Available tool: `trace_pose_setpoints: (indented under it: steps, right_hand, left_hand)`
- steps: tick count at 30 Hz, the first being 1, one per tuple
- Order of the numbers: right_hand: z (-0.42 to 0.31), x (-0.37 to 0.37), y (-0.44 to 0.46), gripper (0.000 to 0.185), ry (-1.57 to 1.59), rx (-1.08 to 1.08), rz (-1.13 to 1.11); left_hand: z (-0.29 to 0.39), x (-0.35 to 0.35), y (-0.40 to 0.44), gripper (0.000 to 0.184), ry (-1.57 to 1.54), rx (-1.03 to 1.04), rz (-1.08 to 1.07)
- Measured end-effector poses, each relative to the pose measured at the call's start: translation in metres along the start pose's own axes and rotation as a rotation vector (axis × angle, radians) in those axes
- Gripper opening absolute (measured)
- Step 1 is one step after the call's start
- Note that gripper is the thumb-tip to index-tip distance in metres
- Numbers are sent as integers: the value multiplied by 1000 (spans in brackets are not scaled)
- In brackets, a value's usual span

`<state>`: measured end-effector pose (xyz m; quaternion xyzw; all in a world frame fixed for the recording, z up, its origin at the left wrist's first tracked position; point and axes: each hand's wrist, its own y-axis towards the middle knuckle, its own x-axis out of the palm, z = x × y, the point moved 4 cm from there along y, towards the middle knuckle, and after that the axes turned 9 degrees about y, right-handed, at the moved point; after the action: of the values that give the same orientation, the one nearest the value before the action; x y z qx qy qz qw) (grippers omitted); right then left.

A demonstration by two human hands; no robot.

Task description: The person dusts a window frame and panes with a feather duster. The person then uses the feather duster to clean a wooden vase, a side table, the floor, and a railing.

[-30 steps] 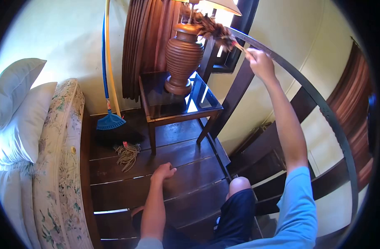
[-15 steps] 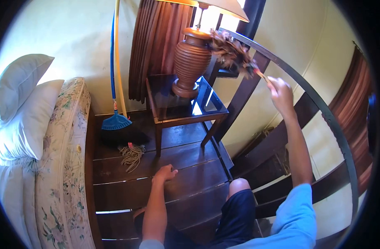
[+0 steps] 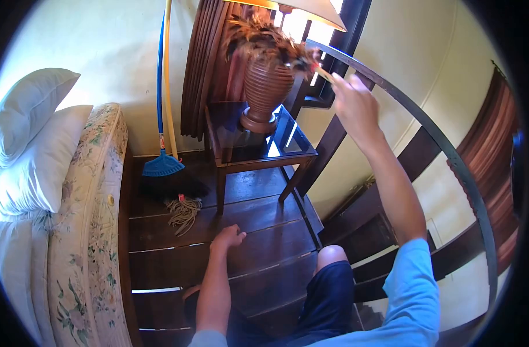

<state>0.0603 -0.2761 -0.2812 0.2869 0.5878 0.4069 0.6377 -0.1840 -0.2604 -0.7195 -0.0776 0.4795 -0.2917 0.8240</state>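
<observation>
My right hand (image 3: 355,104) grips the light wooden handle of a brown feather duster (image 3: 270,46). Its feathers lie across the front of the upper part of a ribbed brown table lamp (image 3: 268,87) and hide its neck. My left hand (image 3: 228,237) hangs low over the dark floor, fingers curled in with nothing seen in them. The lamp stands on a small side table (image 3: 264,164) with a dark glass top. Above the feathers the pale lampshade (image 3: 316,13) is cut off by the upper edge of the view.
A curved dark railing (image 3: 417,113) runs along the right. To the left is a floral mattress (image 3: 85,248) with white pillows (image 3: 36,156). A blue broom (image 3: 163,165) and a string mop (image 3: 184,215) lean by the wall. Brown curtains (image 3: 198,75) hang behind the table.
My right hand has swung left, carrying the feather duster from the lamp's right side to across its front. My left hand has barely moved.
</observation>
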Motion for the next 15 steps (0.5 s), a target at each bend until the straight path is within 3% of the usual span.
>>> trace_pose_setpoints:
  steps: [7,11,15]
  right_hand:
    - [-46,43,86,20,-109,50,-231]
    - [-65,35,50,23,17,-39,-151]
    - [-33,41,-12,24,46,109,-213]
  left_hand:
    - [-9,-1,2,49,-4,12,16]
    - [-16,-2,-1,50,-9,33,26]
    - [-28,-2,1,51,13,-11,15]
